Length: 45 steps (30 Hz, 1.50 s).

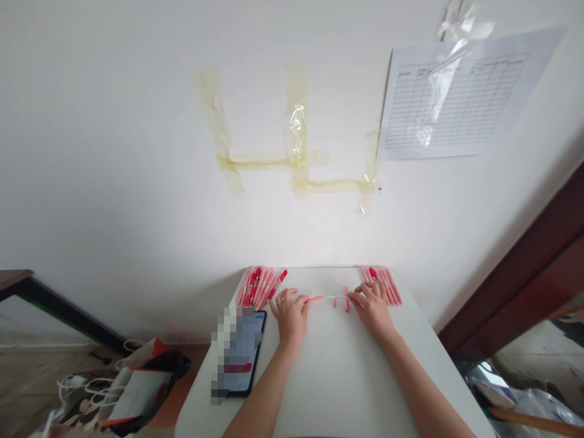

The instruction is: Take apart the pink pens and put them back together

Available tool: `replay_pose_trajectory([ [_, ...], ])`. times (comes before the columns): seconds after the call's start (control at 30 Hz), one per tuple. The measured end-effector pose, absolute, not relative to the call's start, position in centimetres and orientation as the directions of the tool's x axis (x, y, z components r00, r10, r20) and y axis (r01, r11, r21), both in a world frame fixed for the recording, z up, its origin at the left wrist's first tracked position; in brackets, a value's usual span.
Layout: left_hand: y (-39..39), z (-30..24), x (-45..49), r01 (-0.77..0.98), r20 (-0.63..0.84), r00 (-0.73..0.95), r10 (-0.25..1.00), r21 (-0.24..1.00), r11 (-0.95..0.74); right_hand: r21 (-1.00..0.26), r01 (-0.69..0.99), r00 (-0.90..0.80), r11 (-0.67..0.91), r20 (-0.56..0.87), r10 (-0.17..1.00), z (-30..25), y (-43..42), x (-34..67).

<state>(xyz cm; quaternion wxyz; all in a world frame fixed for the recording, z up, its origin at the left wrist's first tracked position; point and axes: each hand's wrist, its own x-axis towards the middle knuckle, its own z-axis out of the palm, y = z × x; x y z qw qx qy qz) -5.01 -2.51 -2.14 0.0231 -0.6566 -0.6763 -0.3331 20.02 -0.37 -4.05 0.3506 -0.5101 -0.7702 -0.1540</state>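
My left hand (289, 314) rests on the white table (337, 377) and pinches a pink pen barrel (316, 298) at its left end. My right hand (370, 303) holds the thin clear refill (336, 297) that runs from the barrel's other end. The barrel and refill span the gap between both hands. Small red pen parts (345, 300) lie just below the refill. A row of pink and red pens (261, 284) lies at the table's far left, beyond my left hand. Another row of pens (385, 283) lies at the far right, behind my right hand.
A phone (239, 358) lies face up on the table's left edge. A white wall with strips of yellowed tape (296, 152) and a printed sheet (456, 100) rises behind the table. Bags and cables (128, 389) lie on the floor at left; a dark wooden frame (524, 274) stands at right.
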Motion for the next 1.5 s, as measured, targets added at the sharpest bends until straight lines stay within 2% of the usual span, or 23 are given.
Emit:
replay_pose_trajectory([
  [0.83, -3.2, -2.2, -4.0, 0.834, 0.470, 0.115, 0.875, 0.433, -0.342, -0.111, 0.828, -0.330, 0.549, 0.696, 0.638, -2.8, -1.5, 18.2],
  [1.2, -3.0, -2.1, -4.1, 0.859, 0.493, -0.009, 0.870, 0.449, -0.246, -0.133, 0.880, -0.249, 0.456, 0.690, 0.680, -3.4, -0.9, 18.8],
  [1.5, -2.8, -1.9, -4.5, 0.896, 0.484, -0.161, 0.860, 0.438, -0.078, -0.149, 0.913, -0.172, 0.379, 0.703, 0.690, -4.2, -0.5, 19.6],
])
